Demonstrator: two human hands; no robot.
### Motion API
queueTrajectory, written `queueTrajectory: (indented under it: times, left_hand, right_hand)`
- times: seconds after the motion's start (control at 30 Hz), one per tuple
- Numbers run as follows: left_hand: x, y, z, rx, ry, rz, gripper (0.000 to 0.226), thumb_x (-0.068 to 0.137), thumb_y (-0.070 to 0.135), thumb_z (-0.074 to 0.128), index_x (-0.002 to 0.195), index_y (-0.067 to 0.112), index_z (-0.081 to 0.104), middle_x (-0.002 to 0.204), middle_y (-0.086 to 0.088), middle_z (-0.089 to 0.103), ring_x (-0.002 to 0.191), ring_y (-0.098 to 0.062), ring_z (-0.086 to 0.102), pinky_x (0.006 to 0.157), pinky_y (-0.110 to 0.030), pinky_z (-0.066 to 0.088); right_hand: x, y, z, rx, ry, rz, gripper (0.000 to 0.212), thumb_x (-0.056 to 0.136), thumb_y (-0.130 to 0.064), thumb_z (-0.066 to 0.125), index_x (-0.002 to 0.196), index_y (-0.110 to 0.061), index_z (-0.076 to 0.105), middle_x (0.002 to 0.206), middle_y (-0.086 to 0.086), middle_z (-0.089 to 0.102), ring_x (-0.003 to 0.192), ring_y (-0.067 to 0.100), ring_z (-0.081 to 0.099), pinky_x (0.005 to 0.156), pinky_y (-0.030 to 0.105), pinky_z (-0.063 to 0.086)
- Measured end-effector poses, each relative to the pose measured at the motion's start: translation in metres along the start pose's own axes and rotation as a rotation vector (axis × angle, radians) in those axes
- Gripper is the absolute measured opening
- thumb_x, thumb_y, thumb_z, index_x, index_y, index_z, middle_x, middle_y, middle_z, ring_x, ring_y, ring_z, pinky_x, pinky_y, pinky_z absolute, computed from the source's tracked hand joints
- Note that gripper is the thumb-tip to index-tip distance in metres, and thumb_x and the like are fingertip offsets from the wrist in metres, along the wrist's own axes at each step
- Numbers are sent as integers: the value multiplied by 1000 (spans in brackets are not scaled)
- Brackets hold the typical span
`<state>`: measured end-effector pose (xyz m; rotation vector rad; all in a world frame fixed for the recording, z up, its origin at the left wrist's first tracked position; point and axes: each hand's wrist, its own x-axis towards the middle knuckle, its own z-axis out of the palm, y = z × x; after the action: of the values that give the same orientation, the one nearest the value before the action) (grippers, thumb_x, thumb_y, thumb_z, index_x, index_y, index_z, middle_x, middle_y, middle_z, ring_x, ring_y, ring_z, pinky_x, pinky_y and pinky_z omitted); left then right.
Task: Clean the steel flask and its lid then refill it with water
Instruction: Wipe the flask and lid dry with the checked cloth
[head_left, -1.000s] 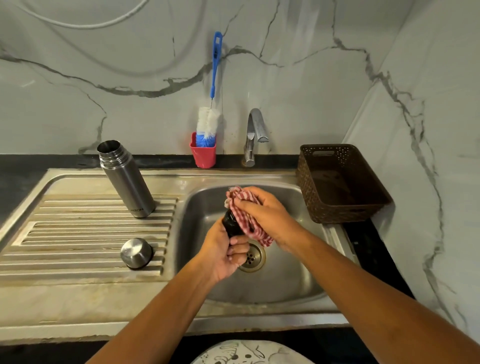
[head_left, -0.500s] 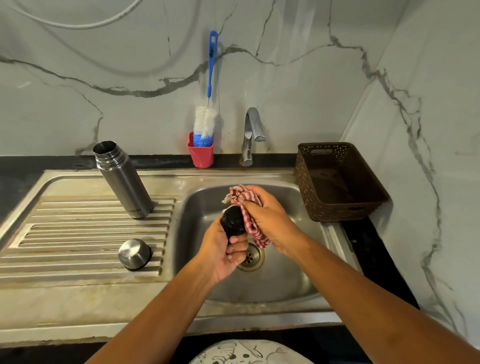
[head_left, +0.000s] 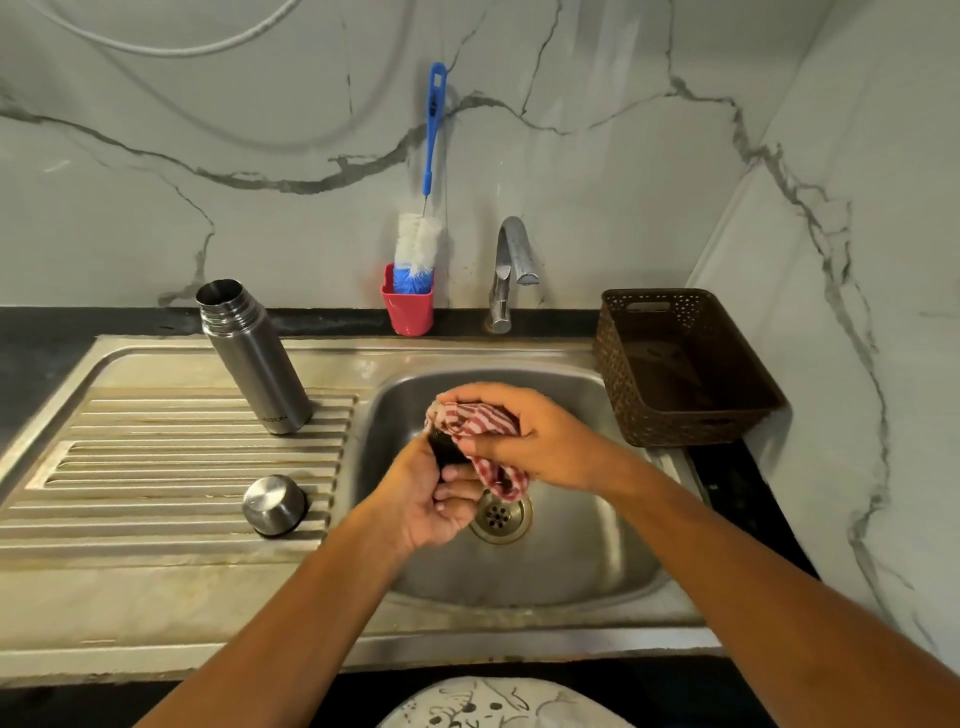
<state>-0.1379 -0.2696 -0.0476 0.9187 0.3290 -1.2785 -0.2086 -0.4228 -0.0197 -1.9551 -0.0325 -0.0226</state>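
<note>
Over the sink basin (head_left: 571, 561), my left hand (head_left: 426, 499) grips a small black flask lid (head_left: 445, 450), mostly hidden by fingers and cloth. My right hand (head_left: 530, 436) holds a red-and-white striped cloth (head_left: 480, 423) wrapped over the top of that lid. The open steel flask (head_left: 249, 358) stands upright on the ribbed drainboard (head_left: 156, 467) to the left. A steel cup-shaped cap (head_left: 274, 505) sits mouth down on the drainboard, nearer to me.
A tap (head_left: 511, 270) rises behind the basin, with no water running. A red cup (head_left: 408, 306) holding a blue-handled bottle brush (head_left: 423, 228) stands left of it. A brown perforated basket (head_left: 680, 364) sits on the right. The drain (head_left: 501, 514) lies below my hands.
The cloth in my right hand has slid back over the top of the black lid, which showed bare half a second ago. The flask and steel cap have not moved.
</note>
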Motion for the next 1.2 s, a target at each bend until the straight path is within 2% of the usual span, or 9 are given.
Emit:
queueTrajectory:
  times: [0.07,0.23,0.37,0.47,0.63,0.73,0.9,1.03,1.2]
  left_hand:
    - [-3,0,-2,26,-34,-60,58,108,39,33,56,17,48,44,7,32,30,-3,25,35,-15,10]
    - [1,1,8,134,-18,-68,63,107,36,35,54,12,58,48,5,37,31,-2,28,35,-12,11]
    - [-6,5,-3,133,-79,-106,34,94,28,43,62,17,47,48,7,32,32,-3,27,34,-13,14]
    - [-1,-4,-2,83,-19,-68,50,106,33,34,60,17,46,47,6,31,32,-3,25,32,-14,14]
    - [6,-22,19,511,237,462,53,113,42,28,72,18,52,48,11,44,38,-2,34,39,-16,25]
    - [10,-28,12,734,336,739,45,112,40,34,99,11,66,72,9,66,64,-2,60,63,-24,49]
    - [24,-13,-5,889,517,830,44,110,37,33,104,17,72,98,-3,75,97,-21,70,94,-49,54]
    - [23,-24,-6,980,531,868,41,113,34,32,100,18,67,91,-3,73,89,-23,69,88,-53,54]
    - [14,-36,-6,1350,426,1082,38,106,59,22,103,32,48,80,10,64,74,-19,66,67,-50,52]
  right_hand:
    - [2,-6,-9,-44,-17,2,42,89,-18,82,128,-21,69,120,-3,74,114,13,70,102,38,57]
    - [9,-10,12,-396,277,1,41,78,-64,78,104,-34,66,94,-13,71,88,4,68,81,42,60]
    - [2,-5,-14,-35,16,-21,35,89,-17,82,122,-15,73,115,-1,76,110,12,71,99,32,56]
    - [-1,-3,-12,4,15,-14,35,90,-9,80,124,-10,73,117,2,76,112,13,71,99,26,55]
    - [12,-6,6,37,262,172,15,97,-35,71,111,-30,69,103,-7,75,98,8,72,91,33,60]
    - [16,-13,3,124,281,337,8,101,-34,65,108,-32,66,101,-10,72,96,7,70,83,26,57]
    - [0,-4,29,-173,251,153,24,105,-25,51,127,-34,55,122,-7,62,113,8,61,101,29,50]
    - [3,-1,33,-338,274,129,22,105,-33,47,126,-30,54,118,-5,63,107,12,62,94,35,53]
    - [20,2,-1,171,110,687,25,92,-34,62,99,-14,74,102,13,77,103,29,73,102,52,56]
